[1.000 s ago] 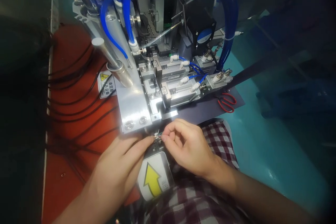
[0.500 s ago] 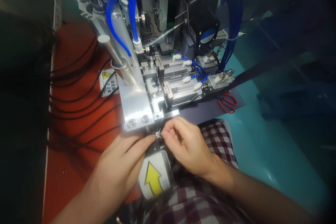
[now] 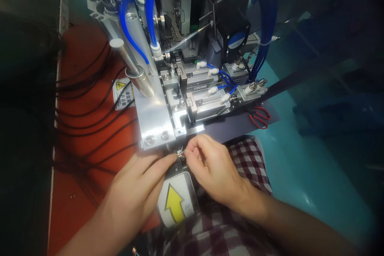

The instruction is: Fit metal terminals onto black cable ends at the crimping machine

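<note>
Between my fingertips is a small bunch of thin, light-coloured wires (image 3: 180,153), with a hint of red at its right side. My left hand (image 3: 141,180) pinches its left end, thumb and fingers pressed together. From the right, my right hand (image 3: 213,166) pinches the other side with thumb and forefinger, the remaining fingers curled in. What lies inside the fingertips is too small to make out. Just beyond the hands stands the front of a metal machine (image 3: 156,118). Below them is a white plate with a yellow arrow (image 3: 174,204).
Blue air hoses (image 3: 127,20) and pneumatic cylinders (image 3: 207,102) fill the machine beyond. Red-handled snips (image 3: 260,117) lie on the dark sheet (image 3: 237,125) at right. Black cables (image 3: 90,116) cross the orange surface (image 3: 81,62) at left. A checked cloth (image 3: 249,164) covers my lap.
Both hands hold nearly the same pose at the wires, with only a slight shift of the fingertips. The whole view has moved a little.
</note>
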The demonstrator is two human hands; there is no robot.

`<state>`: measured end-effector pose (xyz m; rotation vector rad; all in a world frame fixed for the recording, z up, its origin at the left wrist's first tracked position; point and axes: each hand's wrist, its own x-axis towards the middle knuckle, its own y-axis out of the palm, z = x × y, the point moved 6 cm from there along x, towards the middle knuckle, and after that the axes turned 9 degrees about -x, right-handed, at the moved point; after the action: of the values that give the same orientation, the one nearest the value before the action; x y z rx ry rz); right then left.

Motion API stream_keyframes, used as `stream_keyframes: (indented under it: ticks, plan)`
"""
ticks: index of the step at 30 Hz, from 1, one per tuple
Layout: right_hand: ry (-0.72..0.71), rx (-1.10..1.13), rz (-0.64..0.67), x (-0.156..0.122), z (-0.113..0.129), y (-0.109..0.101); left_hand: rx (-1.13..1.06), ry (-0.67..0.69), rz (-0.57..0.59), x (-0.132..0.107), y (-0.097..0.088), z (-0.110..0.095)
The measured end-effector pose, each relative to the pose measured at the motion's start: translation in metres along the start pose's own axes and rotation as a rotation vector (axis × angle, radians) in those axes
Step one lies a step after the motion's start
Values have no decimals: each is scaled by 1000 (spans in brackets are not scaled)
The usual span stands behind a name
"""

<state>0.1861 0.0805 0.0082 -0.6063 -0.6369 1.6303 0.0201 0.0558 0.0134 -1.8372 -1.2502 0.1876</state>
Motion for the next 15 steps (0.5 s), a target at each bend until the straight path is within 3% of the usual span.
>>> stream_keyframes:
  ticks: [8, 15]
  plan:
    - [63, -13, 61, 3, 0, -2, 5, -9, -22, 0, 0, 2]
    - [-21, 57, -30, -10, -6, -7, 0, -17, -10, 0, 1, 2]
